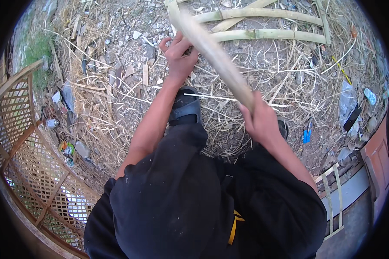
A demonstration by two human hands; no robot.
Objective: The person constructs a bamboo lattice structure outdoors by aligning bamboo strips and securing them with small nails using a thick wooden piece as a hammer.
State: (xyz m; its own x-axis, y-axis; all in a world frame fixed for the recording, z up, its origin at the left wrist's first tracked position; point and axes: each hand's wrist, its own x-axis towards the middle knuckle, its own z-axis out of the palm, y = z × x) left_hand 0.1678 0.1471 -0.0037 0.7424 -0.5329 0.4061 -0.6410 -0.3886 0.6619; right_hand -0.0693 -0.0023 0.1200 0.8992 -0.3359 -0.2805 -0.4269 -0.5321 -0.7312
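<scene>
My right hand (263, 118) is wrapped round the lower end of a thick, pale wooden stick (218, 58). The stick slants up to the left, slightly blurred, and its far end overlaps the corner of a bamboo-strip frame (268, 34) on the ground. At that corner is my left hand (181, 56), its fingers bent and pinched close below the frame. What they grip, if anything, is partly hidden behind the stick. Two curved strips of the frame run to the right, with another strip crossing at an angle.
Bamboo shavings (285, 77) and stones litter the ground. A woven lattice panel (47, 172) stands at the left. At the right lie a clear plastic bag (346, 101), a blue plastic piece (307, 136) and a small slatted frame (339, 194). A sandal (186, 108) is on my foot.
</scene>
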